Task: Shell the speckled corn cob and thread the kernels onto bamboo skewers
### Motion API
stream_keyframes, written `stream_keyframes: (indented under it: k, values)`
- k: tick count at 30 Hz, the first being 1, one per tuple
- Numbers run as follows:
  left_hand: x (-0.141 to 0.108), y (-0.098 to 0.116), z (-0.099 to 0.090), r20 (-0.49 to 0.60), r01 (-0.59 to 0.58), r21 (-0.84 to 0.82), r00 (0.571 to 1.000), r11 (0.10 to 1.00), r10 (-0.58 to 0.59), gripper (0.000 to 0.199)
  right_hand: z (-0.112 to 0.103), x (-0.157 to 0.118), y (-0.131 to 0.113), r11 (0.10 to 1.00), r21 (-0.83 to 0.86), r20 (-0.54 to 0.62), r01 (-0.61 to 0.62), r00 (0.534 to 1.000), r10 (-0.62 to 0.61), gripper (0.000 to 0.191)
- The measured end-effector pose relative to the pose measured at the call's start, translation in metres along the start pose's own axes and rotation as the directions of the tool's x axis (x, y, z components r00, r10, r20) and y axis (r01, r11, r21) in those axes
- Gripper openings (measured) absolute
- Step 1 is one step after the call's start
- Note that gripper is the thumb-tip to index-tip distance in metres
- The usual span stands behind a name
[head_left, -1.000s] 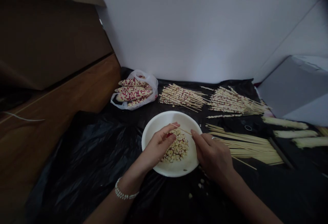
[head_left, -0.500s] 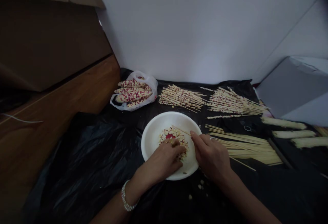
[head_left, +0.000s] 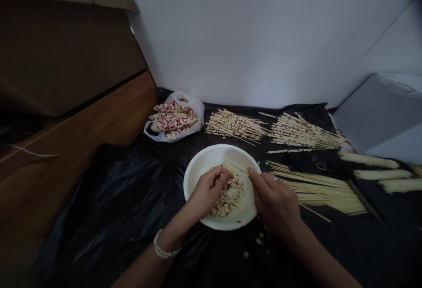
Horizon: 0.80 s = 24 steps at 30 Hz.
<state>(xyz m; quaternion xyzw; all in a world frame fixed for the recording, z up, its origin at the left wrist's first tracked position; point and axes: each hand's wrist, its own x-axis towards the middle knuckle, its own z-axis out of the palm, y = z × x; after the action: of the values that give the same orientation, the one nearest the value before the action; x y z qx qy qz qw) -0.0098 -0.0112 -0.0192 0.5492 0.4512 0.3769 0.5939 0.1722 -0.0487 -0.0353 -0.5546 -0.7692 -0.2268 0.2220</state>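
A white bowl [head_left: 194, 165] holds loose corn kernels [head_left: 229, 200], pale with some reddish ones. My left hand [head_left: 209, 187] is over the bowl, thumb and fingers brought together in a pinch; whatever may sit between the fingertips is too small to make out. At the bowl's right rim, my right hand [head_left: 275, 193] is closed on a thin wooden skewer [head_left: 236, 167]. The skewer's bare-looking tip points left over the bowl, a little above the left fingers.
Behind the bowl lie a plastic bag of corn cobs [head_left: 173, 123] and two piles of kernel-threaded skewers [head_left: 231, 125]. Bare skewers [head_left: 319, 189] and stripped cobs [head_left: 369, 160] are at right. Black plastic sheeting [head_left: 132, 204] covers the surface; a wall [head_left: 231, 37] stands behind.
My left hand has risen from among the kernels, its fingers now drawn into a pinch near the skewer's tip. The right hand keeps its hold on the skewer. The view has shifted slightly.
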Motion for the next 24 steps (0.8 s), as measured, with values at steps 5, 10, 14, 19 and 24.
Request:
stream_keyframes:
  k: [5,10,14,19,24]
  values:
    - [0.009,0.006,-0.009,0.22,0.423,-0.759,0.882,0.495,-0.417,0.013,-0.003,0.0,0.0,1.0,0.011,-0.036,0.008,0.999,-0.008,0.03]
    - [0.012,0.003,-0.012,0.262,0.403,-0.861,0.875,0.312,-0.407,0.026,-0.004,0.001,-0.001,1.0,0.021,-0.033,0.015,0.999,-0.014,0.03]
    - [0.01,0.001,-0.01,0.249,0.391,-0.861,0.882,0.325,-0.4,0.029,-0.004,0.001,-0.001,1.0,0.009,-0.025,0.021,0.999,-0.021,0.03]
    - [0.011,0.0,-0.008,0.174,0.341,-0.867,0.891,0.363,-0.42,0.024,-0.002,-0.002,-0.001,1.0,-0.007,-0.055,0.02,0.998,-0.02,0.036]
    - [0.01,0.0,-0.008,0.122,0.32,-0.853,0.891,0.413,-0.437,0.016,-0.003,-0.002,-0.001,1.0,0.015,-0.088,0.025,0.996,-0.023,0.038]
